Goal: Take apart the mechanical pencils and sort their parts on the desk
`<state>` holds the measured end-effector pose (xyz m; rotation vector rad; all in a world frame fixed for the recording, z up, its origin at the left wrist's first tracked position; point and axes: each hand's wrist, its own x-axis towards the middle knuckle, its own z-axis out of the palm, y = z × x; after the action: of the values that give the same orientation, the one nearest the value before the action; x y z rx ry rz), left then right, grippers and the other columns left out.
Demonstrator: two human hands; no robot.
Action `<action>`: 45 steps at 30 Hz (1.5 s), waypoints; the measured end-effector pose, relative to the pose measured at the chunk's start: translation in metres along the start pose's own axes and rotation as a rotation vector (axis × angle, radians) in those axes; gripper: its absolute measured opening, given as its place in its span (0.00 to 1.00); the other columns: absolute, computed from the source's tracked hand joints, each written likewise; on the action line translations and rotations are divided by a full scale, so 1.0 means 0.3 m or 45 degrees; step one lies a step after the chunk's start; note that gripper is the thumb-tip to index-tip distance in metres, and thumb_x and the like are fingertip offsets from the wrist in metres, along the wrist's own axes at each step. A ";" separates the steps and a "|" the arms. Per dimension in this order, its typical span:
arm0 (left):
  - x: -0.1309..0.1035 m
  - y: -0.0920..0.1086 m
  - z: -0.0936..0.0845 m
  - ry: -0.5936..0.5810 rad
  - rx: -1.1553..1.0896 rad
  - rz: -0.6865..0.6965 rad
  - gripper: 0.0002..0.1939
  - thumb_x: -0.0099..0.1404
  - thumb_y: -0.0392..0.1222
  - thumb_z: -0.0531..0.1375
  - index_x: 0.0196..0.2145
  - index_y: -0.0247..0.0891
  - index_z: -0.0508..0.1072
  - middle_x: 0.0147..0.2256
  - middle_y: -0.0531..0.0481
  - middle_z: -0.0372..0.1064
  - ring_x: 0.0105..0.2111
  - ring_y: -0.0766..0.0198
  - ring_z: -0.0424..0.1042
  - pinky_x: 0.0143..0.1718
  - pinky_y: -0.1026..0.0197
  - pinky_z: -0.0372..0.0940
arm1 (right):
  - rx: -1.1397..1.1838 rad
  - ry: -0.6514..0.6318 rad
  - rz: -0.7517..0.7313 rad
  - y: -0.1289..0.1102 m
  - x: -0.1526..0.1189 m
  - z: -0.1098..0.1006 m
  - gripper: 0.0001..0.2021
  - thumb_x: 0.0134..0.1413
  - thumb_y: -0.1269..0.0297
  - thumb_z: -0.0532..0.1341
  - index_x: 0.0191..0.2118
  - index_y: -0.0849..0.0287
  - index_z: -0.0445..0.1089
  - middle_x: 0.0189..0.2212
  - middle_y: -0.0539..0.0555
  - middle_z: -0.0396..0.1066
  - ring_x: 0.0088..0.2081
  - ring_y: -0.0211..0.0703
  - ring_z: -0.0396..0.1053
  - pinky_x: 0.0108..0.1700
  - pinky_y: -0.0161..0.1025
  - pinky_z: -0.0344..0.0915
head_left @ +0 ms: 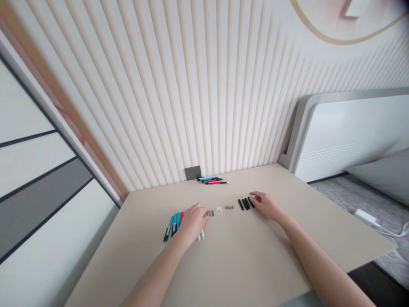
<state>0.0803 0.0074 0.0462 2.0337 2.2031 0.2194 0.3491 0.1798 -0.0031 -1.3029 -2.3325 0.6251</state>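
My left hand (192, 221) hovers low over the left side of the parts, its loosely bent fingers touching or just above a row of small grey pieces (210, 213). Under and beside it lie turquoise-and-black pen barrels (171, 226), a red barrel (182, 216) and thin white sticks (201, 235), partly covered by the hand. At the right, my right hand (264, 205) has thumb and forefinger apart around the rightmost of several short black tubes (245, 204); whether it grips that tube is unclear. Between the hands sit tiny white pieces (219, 209) and small grey pointed pieces (229, 207).
Several pens (212, 181) in black, red and turquoise lie at the table's back, near a dark wall socket (193, 172). The beige table (249, 264) meets a ribbed wall (191, 85). A bed headboard (345, 132) stands right, a white cabinet (38, 221) left.
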 end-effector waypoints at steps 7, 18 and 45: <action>0.000 0.005 -0.001 0.027 0.017 0.047 0.05 0.64 0.38 0.60 0.37 0.40 0.76 0.37 0.47 0.70 0.40 0.58 0.72 0.39 0.61 0.63 | 0.061 0.042 -0.040 -0.018 -0.009 0.000 0.17 0.57 0.62 0.53 0.49 0.59 0.72 0.31 0.53 0.75 0.30 0.43 0.70 0.36 0.38 0.63; -0.140 -0.130 -0.068 0.396 -0.027 0.126 0.12 0.69 0.36 0.51 0.41 0.42 0.74 0.38 0.49 0.70 0.38 0.60 0.71 0.43 0.58 0.62 | -0.139 0.050 -0.244 -0.132 0.194 0.048 0.15 0.57 0.67 0.56 0.47 0.58 0.74 0.45 0.58 0.72 0.48 0.48 0.68 0.52 0.41 0.59; -0.216 -0.192 -0.027 0.805 -0.136 0.228 0.11 0.71 0.42 0.52 0.46 0.41 0.72 0.38 0.46 0.71 0.40 0.58 0.69 0.45 0.54 0.64 | 0.502 0.067 -0.419 -0.432 -0.147 0.151 0.15 0.62 0.54 0.53 0.38 0.57 0.74 0.31 0.55 0.75 0.33 0.45 0.70 0.36 0.39 0.64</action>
<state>0.0275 -0.0618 0.0428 2.3261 2.2334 1.1105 0.2571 0.0728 0.0263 -0.7338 -2.1676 0.8695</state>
